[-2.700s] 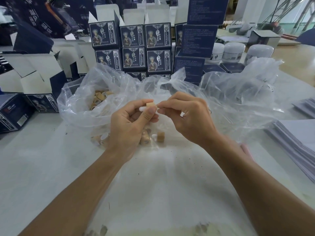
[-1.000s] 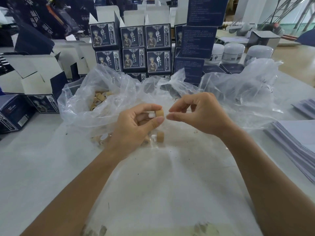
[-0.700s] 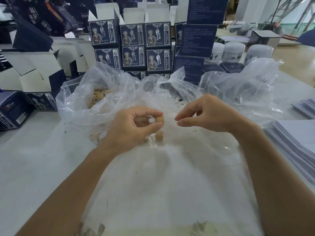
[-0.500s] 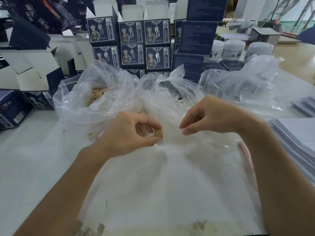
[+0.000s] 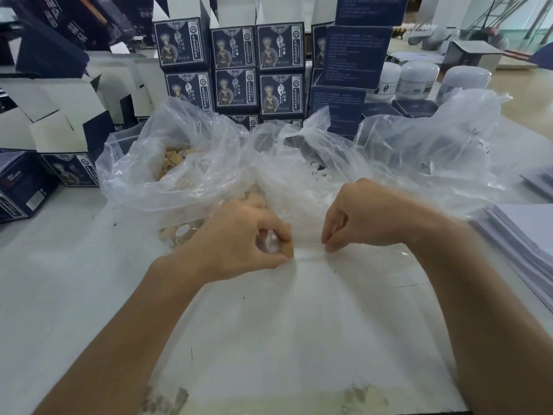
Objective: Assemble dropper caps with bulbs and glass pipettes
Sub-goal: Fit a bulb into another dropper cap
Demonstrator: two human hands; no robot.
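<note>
Left hand (image 5: 239, 238) pinches a tan dropper cap (image 5: 286, 250) with its white bulb (image 5: 270, 246) low over the plastic sheet (image 5: 299, 310), while the right hand (image 5: 359, 217) curls thumb to fingertips, holding nothing visible.

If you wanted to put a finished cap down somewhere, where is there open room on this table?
Bare white table lies left of the left hand, below the clear plastic bag of tan caps. The flat plastic sheet between the forearms is also free. It is crowded behind with dark blue boxes and, at right, white paper stacks.

Left hand (image 5: 239, 241) grip closed on cap (image 5: 286, 249); right hand (image 5: 363, 217) fingers curled, empty.
</note>
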